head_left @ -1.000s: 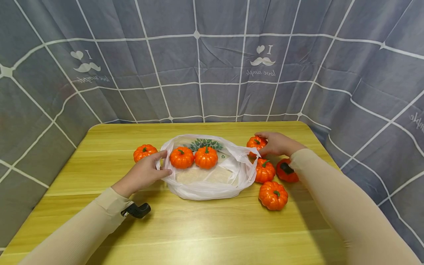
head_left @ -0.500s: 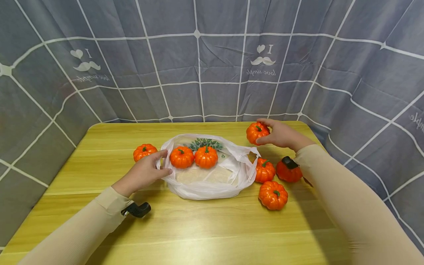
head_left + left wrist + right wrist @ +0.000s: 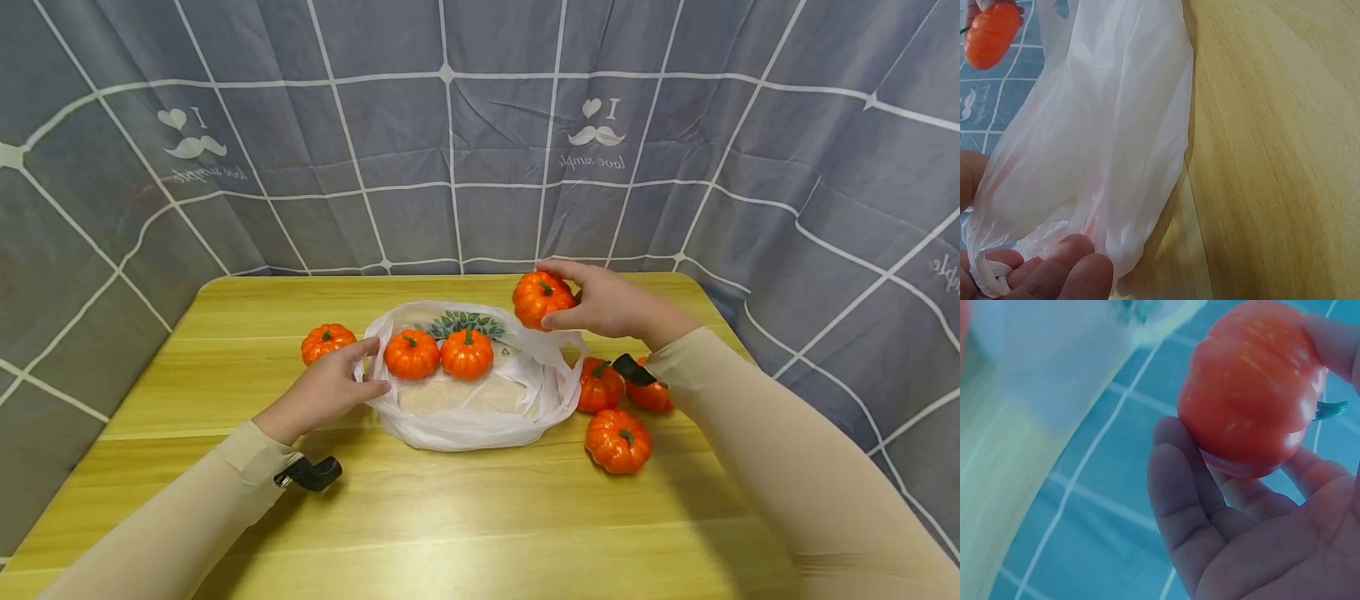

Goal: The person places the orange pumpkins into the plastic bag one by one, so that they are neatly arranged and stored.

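Right grip (image 3: 609, 305) on pumpkin (image 3: 534, 305) (stem (image 3: 546, 289) up)

The right hand (image 3: 611, 307) grips an orange pumpkin (image 3: 538, 300) near the white bag (image 3: 465, 436); the left hand (image 3: 324, 393) holds the bag's left edge; two pumpkins (image 3: 412, 357) sit inside; four loose pumpkins (image 3: 618, 443) lie outside.

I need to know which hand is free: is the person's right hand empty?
No, the right wrist view shows the right hand holding a glossy orange pumpkin between thumb and fingers.

White bag (image 3: 461, 435), four pumpkins (image 3: 619, 443), yellowish tabletop (image 3: 465, 533)
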The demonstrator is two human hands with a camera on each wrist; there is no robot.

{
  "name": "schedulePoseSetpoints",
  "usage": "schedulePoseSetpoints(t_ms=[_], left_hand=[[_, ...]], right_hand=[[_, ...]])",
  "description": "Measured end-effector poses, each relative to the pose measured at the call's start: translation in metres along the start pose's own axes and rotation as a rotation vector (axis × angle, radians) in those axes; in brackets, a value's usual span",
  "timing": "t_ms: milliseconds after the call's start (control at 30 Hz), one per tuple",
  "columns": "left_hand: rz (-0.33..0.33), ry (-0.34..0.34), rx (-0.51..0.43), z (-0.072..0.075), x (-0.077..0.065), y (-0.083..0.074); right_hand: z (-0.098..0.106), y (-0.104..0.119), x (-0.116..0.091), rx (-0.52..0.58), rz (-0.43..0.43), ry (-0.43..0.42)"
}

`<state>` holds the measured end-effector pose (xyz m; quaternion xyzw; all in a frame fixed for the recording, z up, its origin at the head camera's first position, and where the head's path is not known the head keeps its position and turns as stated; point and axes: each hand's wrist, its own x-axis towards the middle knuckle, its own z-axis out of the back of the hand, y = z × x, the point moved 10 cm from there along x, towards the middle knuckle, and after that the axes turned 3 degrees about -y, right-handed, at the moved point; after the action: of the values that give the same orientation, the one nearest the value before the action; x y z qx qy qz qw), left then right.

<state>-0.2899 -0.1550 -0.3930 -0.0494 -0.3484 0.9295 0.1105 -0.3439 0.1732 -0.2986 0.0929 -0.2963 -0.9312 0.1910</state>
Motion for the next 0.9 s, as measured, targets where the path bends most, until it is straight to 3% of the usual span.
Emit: schedulePoseSetpoints(t_ms=[267,467,700,900], left_hand=[[-0.027,-0.02,-0.003,0.001,0.001,0.002],[-0.033,-0.02,-0.005,0.001,0.001,0.001],[-0.019,-0.016,-0.001,0.001,0.0,0.001],[-0.007,-0.009,-0.002,0.001,-0.001,0.003]], right_hand=[[-0.05,0.036,-0.005,0.05,0.092,0.131],[-0.081,0.043,-0.003,-0.028,0.137,0.219],[-0.089,0.027,0.004,-0.086,0.103,0.239],[-0.086,0.011,0.01,-0.073,0.049,0.236]])
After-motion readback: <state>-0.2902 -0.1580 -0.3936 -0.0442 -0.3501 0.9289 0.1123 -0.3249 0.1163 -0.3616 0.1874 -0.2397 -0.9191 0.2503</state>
